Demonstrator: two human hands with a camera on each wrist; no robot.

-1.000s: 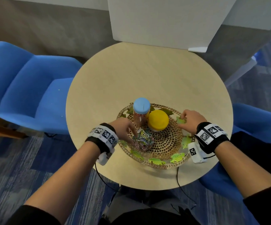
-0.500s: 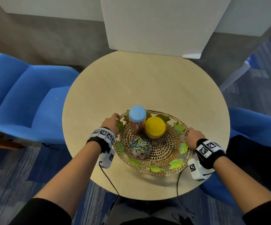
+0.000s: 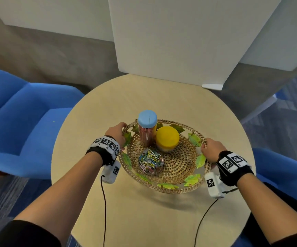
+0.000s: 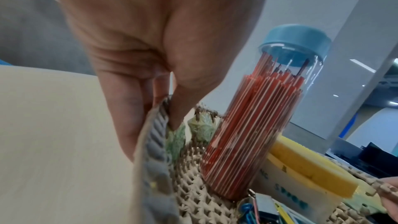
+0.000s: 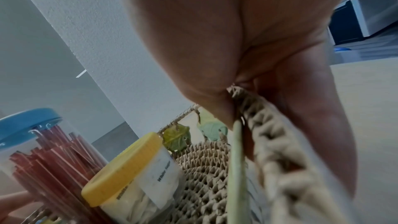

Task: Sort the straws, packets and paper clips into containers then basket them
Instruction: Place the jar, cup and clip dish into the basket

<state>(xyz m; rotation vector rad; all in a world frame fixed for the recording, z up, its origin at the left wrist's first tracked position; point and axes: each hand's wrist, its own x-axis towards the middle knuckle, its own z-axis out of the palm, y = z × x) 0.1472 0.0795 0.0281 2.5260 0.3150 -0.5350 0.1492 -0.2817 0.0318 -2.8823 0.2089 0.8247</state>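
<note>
A round woven basket [image 3: 170, 190] with green leaves on its rim sits near the table's front edge. Inside stand a blue-lidded jar of red straws [image 3: 147, 120], a yellow-lidded jar of packets [image 3: 167, 138] and a clear container of coloured paper clips [image 3: 150, 160]. My left hand [image 3: 121, 135] grips the basket's left rim, thumb inside and fingers outside [image 4: 129, 125]. My right hand [image 3: 205, 147] pinches the right rim [image 5: 247, 101]. The straw jar [image 4: 258, 125] and the packet jar [image 5: 129, 168] stand upright. I cannot tell whether the basket is off the table.
The round light-wood table [image 3: 144, 97] has bare surface beyond the basket. A white panel [image 3: 179, 41] stands at its far edge. Blue chairs flank it on the left [image 3: 19, 122] and right [image 3: 277, 168]. Wrist-camera cables [image 3: 105, 211] trail over the front edge.
My left hand left the paper clip container and took the basket's left rim. My right hand slid back along the right rim and gripped it.
</note>
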